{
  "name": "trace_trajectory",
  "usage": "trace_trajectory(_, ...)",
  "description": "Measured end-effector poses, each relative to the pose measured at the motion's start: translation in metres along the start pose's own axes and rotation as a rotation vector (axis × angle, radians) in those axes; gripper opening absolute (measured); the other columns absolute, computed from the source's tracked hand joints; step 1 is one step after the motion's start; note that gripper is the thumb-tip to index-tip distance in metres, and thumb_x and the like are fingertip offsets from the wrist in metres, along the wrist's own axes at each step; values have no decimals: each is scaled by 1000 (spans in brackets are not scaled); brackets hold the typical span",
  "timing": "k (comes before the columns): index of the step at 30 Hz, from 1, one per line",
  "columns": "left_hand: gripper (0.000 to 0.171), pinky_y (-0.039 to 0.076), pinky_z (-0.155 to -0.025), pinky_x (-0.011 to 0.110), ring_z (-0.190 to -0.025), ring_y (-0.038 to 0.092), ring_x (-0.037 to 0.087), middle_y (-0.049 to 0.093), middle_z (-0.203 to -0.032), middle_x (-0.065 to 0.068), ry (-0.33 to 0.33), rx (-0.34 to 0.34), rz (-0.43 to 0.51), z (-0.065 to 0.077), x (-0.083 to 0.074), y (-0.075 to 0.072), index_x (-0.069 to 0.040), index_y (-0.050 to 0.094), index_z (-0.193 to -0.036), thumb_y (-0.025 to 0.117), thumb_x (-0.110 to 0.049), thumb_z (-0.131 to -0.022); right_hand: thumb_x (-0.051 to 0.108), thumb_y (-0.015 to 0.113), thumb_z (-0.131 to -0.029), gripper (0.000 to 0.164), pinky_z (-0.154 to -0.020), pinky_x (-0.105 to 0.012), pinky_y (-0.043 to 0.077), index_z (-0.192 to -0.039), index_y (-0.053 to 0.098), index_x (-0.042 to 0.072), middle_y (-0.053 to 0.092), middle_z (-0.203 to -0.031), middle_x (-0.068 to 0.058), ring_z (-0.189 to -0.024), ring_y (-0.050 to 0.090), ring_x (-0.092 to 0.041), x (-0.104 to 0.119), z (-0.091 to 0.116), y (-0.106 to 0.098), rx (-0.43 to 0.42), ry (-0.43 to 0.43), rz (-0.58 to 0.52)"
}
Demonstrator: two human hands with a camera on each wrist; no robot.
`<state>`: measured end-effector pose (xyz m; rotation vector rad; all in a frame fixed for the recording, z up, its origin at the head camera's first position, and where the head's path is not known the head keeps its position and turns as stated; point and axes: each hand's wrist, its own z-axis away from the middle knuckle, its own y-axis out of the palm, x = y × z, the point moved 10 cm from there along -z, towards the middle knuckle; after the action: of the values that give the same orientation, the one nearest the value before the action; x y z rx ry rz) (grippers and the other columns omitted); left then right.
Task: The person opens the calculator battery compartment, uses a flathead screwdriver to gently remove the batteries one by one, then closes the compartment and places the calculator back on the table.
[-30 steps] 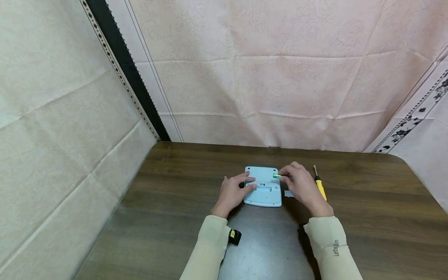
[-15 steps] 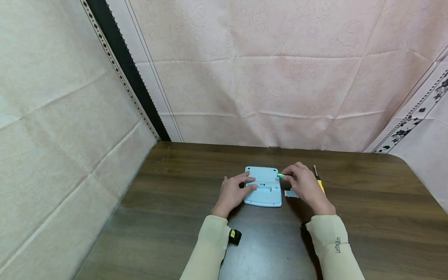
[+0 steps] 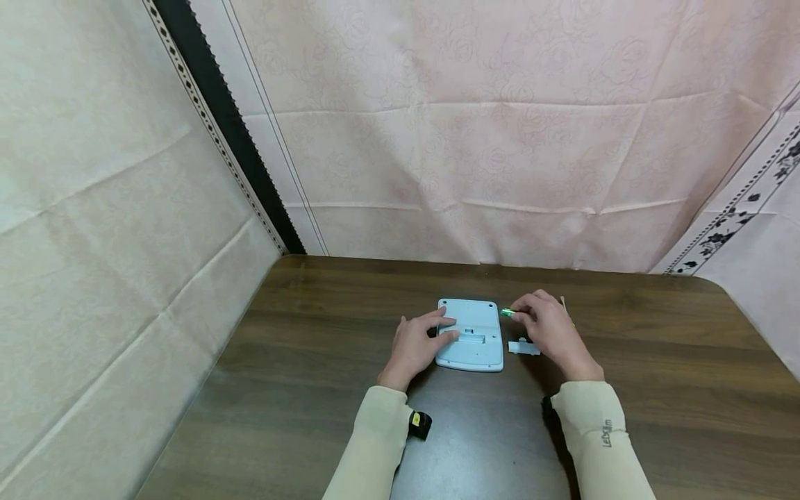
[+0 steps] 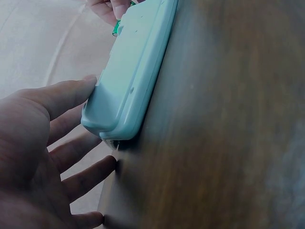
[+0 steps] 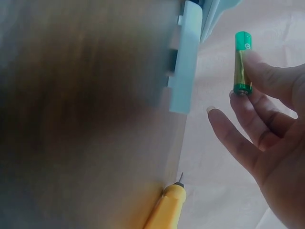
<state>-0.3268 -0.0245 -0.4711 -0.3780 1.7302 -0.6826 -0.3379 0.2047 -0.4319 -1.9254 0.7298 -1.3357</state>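
A light blue device (image 3: 470, 353) like a calculator lies on the wooden table with its back up and a small recess near its middle. My left hand (image 3: 417, 344) rests on its left side, fingers loosely spread; in the left wrist view the thumb (image 4: 71, 93) touches the device's edge. My right hand (image 3: 550, 332) is just off the device's far right side and pinches a green and gold battery (image 5: 242, 64) between thumb and fingers. Below that hand lies a light blue battery cover (image 3: 522, 347) with small tabs.
A yellow-handled screwdriver (image 5: 167, 207) lies on the table (image 3: 300, 389), mostly hidden by my right hand in the head view. Pale patterned cloth (image 3: 475, 153) hangs behind the table and at its left. A black wrist camera (image 3: 420, 424) sits at my left sleeve.
My right hand has moved right with the battery, from over the device's far right corner to beside it. More of the battery cover shows, less of the screwdriver. My left hand stays put.
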Motion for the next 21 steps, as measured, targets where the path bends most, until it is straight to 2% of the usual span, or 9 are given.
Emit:
trace_trajectory(4,31,10,-124,68,-145,51,24,61,-151,1,3,-6,5,0,0,0,-17,79,-129,76,-30,-102,-1,71,-100,8,-79,-48,52,-108,74,-1,63,-102,-13,-85,57,-28,-4,-1,0,17,12,10)
trace_trajectory(10,31,9,-124,68,-146,50,25,60,-152,1,3,-5,6,0,-1,0,-17,79,-130,75,-30,-102,-2,72,-99,7,-87,-57,53,-106,75,-1,65,-104,-16,-86,62,-30,-9,-1,2,52,24,18)
trace_trajectory(17,30,9,-125,68,-146,50,25,60,-152,1,-3,-2,2,0,0,1,-18,79,-130,75,-29,-102,1,71,-100,5,-79,-50,54,-104,74,-1,63,-99,-12,-83,60,-27,-16,1,9,120,59,25)
trace_trajectory(21,31,9,-125,68,-146,50,25,60,-152,1,-6,-1,-1,0,0,1,-18,79,-130,75,-30,-102,0,71,-100,3,-81,-52,55,-102,73,-2,62,-97,-11,-85,60,-28,-18,2,12,151,66,39)
